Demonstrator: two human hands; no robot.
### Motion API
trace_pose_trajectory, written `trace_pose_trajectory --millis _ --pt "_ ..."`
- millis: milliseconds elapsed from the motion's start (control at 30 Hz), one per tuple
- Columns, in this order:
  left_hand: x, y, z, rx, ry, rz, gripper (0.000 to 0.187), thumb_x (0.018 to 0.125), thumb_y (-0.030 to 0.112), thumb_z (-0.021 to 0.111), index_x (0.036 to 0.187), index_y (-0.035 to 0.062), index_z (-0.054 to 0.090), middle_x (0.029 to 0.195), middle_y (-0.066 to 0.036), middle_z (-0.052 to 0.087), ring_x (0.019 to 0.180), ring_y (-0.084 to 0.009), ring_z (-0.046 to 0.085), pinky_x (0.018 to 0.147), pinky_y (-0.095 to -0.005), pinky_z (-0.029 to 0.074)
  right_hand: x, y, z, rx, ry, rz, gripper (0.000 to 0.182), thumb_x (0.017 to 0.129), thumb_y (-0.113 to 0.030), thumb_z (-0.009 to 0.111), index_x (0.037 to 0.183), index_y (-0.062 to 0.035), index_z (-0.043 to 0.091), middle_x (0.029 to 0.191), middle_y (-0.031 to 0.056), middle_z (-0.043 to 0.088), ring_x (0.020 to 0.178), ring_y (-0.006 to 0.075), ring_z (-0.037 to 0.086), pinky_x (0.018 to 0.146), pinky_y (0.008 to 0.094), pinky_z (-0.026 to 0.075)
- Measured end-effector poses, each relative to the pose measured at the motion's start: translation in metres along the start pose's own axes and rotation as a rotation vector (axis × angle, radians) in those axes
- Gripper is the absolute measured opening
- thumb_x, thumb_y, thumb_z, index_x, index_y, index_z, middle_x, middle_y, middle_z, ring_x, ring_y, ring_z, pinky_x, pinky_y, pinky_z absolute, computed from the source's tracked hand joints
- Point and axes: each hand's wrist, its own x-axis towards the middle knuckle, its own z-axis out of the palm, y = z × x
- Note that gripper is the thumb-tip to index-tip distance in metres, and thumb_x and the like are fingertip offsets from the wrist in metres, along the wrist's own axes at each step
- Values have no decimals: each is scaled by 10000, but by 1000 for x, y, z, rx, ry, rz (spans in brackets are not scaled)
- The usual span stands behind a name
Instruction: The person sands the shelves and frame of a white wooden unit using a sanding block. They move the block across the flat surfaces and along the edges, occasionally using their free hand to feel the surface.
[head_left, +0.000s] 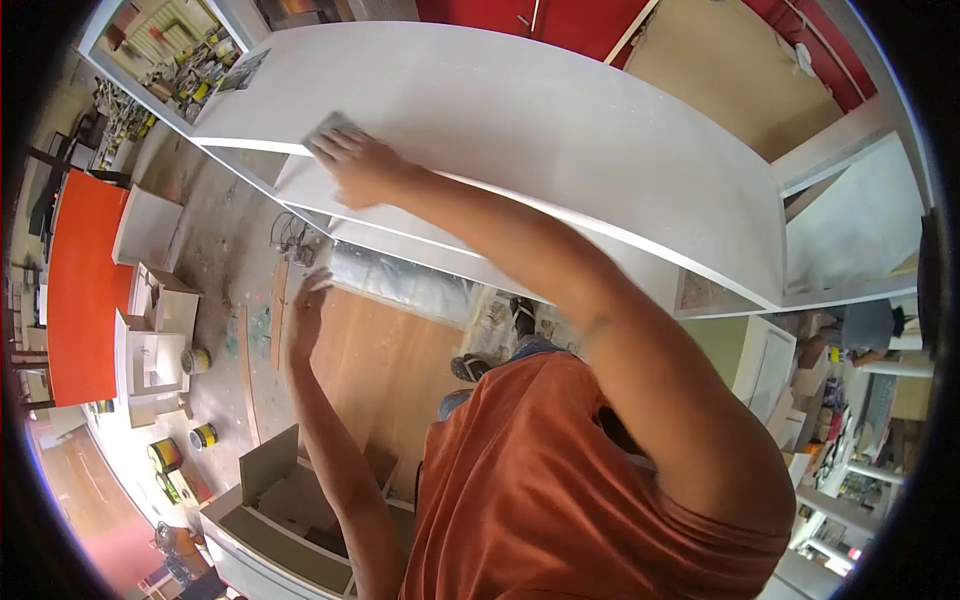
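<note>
My right hand (362,165) reaches across to the near edge of a long white shelf board (520,110). Under its fingers is a flat grey piece (333,124), which looks like sandpaper, pressed to the board's surface. My palm hides part of it. Lower down, my left hand (308,308) hangs in the air beside the shelf unit, its fingers loosely stretched and holding nothing. The white unit has another shelf (400,222) below the top board.
A brown wooden panel (385,345) lies below my arms, near my sandaled feet. Paint cans (165,455), wood strips (278,315), an orange panel (90,290) and white cabinet pieces (150,350) stand left. Another person (865,325) is at far right.
</note>
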Motion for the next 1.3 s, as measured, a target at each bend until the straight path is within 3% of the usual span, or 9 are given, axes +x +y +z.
trace_pose_trajectory --millis 167,267,333,467,700,967,1067,1133,1300 --pt "-143 -205 0 -344 254 -411 479 1088 275 484 1490 14 501 1453 -114 566 1352 -222 523 1141 -357 404 -206 33 -151 239 -218 342 954 827 -172 792 1601 -31 252 1617 239 321 1522 401 286 1275 465 247" --pt "-319 -298 33 -193 174 -892 428 1038 307 539 1389 74 613 1080 -64 623 897 -186 601 697 -342 493 -272 53 -205 102 -519 339 948 876 -251 755 1605 21 214 1671 223 229 1554 384 216 1287 464 192" --pt "-348 -192 55 -186 229 -1203 450 1055 339 487 1388 59 604 1154 -60 635 956 -180 616 787 -340 503 -255 70 -197 91 -599 273 916 901 -272 726 1605 21 218 1672 218 232 1556 383 210 1287 469 186" --pt "-317 -145 62 -372 613 -901 448 1073 415 479 1314 66 620 1151 -43 660 969 -163 648 834 -317 496 -123 87 -122 173 -418 -109 728 1017 -304 551 1596 23 252 1676 196 241 1552 381 217 1285 477 160" --pt "-34 -2 40 93 300 -117 426 1002 6 479 1421 7 558 1353 -94 639 1233 -197 595 1070 -341 440 100 62 44 271 -174 -226 687 1085 -446 396 1545 61 341 1636 225 321 1535 361 262 1274 452 175" --pt "-201 -124 101 -8 467 -617 382 991 55 527 1361 2 605 1276 -114 680 1193 -229 624 1007 -358 482 -136 95 -149 252 -601 -138 888 899 -337 720 1565 65 291 1663 205 271 1538 390 253 1273 490 196" --pt "-245 -132 127 -182 507 -490 372 1054 181 538 1407 72 584 1156 -66 665 978 -145 624 747 -310 527 -109 92 -120 201 -482 -254 872 879 -242 723 1568 62 285 1661 210 271 1539 391 254 1271 490 202" --pt "-184 -70 103 -200 524 -641 357 1006 67 516 1343 -6 609 1244 -153 690 1190 -213 611 1018 -382 470 -44 75 -71 265 -264 -346 782 871 -183 665 1539 73 348 1628 219 333 1508 376 317 1260 479 236" --pt "-81 26 87 -87 538 -256 356 993 40 502 1331 5 609 1275 -155 679 1221 -251 613 1040 -372 454 44 59 10 281 -88 -450 660 933 -225 570 1494 87 414 1576 236 420 1477 379 371 1249 477 256"
